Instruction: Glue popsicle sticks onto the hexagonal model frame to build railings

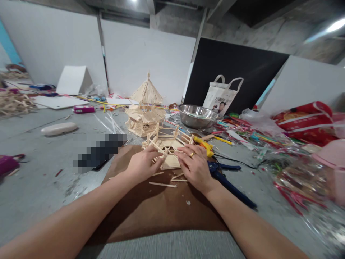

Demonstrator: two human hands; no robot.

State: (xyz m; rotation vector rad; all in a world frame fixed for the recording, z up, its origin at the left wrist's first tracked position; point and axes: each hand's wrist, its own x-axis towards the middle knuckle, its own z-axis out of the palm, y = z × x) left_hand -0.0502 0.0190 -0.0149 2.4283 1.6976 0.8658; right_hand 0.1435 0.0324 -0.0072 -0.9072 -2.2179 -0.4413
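A small pavilion frame of wooden sticks [171,162], with upright posts and a slatted floor, stands on a brown sheet [161,212]. My left hand [144,163] is closed on its left side, thumb and fingers bent around the sticks. On the opposite side my right hand [195,169], with a gold ring, grips it with curled fingers; the exact sticks under the fingertips are hidden. Several loose sticks [162,185] lie just in front. Behind stands a wooden stick pagoda [145,117] with a pointed roof.
Right of my right hand lie a yellow glue gun [207,146] and blue-handled cutters [234,189]. A metal bowl [201,120] and a white tote bag [221,96] stand at the back. Plastic clutter [299,176] spreads right; a white oblong case [59,128] lies left.
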